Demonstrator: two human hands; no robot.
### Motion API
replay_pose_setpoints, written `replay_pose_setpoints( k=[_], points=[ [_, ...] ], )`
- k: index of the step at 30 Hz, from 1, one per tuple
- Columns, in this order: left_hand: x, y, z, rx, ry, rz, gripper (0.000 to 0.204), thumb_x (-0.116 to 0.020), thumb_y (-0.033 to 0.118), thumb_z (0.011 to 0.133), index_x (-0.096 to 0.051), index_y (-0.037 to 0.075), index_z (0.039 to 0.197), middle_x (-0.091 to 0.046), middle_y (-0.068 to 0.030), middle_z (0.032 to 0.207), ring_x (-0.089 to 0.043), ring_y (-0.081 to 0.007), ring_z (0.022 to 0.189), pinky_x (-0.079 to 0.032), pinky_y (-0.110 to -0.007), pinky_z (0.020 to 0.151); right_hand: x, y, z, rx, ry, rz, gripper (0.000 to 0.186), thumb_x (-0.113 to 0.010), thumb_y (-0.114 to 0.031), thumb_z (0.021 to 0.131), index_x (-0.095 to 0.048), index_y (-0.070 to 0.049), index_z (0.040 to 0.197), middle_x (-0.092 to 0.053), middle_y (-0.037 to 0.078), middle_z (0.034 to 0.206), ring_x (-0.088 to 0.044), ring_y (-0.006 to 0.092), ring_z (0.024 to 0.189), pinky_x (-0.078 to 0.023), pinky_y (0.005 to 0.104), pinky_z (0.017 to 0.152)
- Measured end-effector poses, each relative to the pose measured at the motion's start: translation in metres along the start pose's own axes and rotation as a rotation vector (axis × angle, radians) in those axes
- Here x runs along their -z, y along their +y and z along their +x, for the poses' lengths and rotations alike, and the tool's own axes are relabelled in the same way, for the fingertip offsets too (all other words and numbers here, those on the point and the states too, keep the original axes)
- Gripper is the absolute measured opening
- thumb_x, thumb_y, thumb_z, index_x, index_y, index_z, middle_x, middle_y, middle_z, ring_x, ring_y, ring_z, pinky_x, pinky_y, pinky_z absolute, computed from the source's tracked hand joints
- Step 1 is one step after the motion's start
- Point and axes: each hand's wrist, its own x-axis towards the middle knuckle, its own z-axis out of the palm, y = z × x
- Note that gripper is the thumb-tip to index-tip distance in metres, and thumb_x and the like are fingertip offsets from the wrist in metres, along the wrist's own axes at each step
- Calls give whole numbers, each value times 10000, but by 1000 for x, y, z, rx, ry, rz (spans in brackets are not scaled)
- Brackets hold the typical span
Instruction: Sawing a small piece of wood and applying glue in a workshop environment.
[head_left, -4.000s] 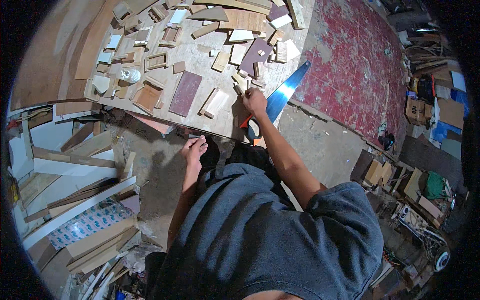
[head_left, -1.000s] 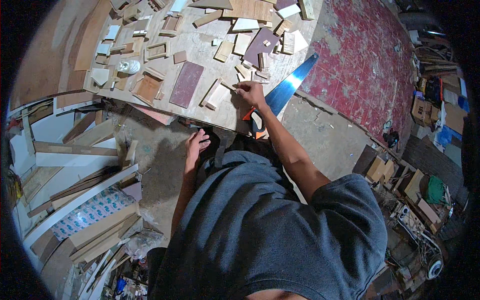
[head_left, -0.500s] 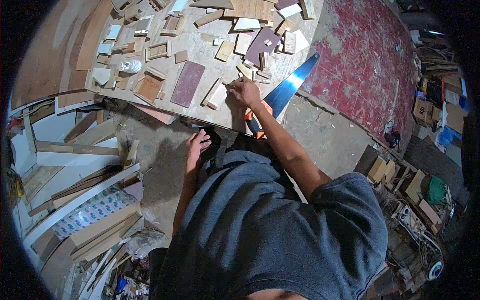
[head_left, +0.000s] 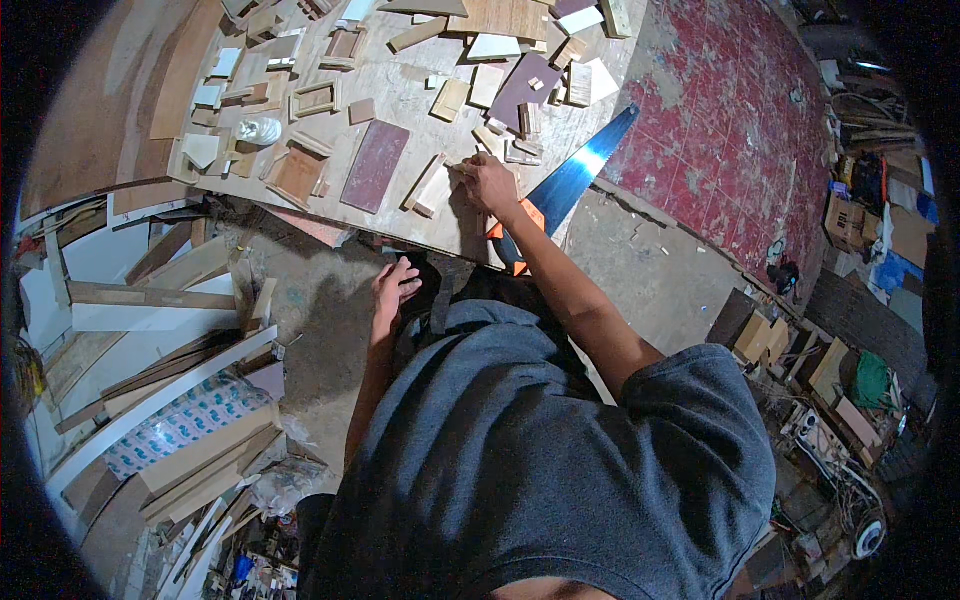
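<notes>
My right hand (head_left: 488, 183) is over the near part of the wooden worktable (head_left: 420, 105), its fingers pinched together. A small thin light piece shows at the fingertips, too small to name. Just left of it lies a pale wooden block (head_left: 429, 187), and beyond that a flat maroon board (head_left: 375, 167). A handsaw (head_left: 577, 172) with an orange and black handle rests at the table's right edge, its handle partly behind my right forearm. My left hand (head_left: 397, 285) hangs in front of the table edge, fingers loosely apart, with nothing in it.
Several wood offcuts (head_left: 490, 85) and small frame-like pieces (head_left: 315, 99) are scattered over the table. A clear plastic item (head_left: 259, 131) stands at its left. Stacked boards (head_left: 150, 300) lean at the left, and a red worn surface (head_left: 715, 130) lies to the right. Clutter lines the far right.
My right hand has shifted very slightly, with its fingers still pinched. My left hand and the saw stay where they were.
</notes>
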Motion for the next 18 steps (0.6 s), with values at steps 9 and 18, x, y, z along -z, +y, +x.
replay_pose_setpoints(
  k=[9,18],
  points=[
    [1,-4,9,-16,-17,-33,485,-669,402,924,-603,2,1191,-709,-146,1008,-714,-211,731,-570,-284,630,0,1,-1,-57,-25,-2,301,-625,-200,865,-719,-248,1147,-660,71,1042,-637,301,960,-559,418,765],
    [-4,2,4,6,7,-1,494,-692,411,907,-609,7,1177,-710,-149,1008,-714,-226,730,-572,-292,644,-1,0,1,-54,34,120,336,-632,-117,798,-743,-238,1092,-656,91,957,-624,319,916,-558,431,756]
  ],
)
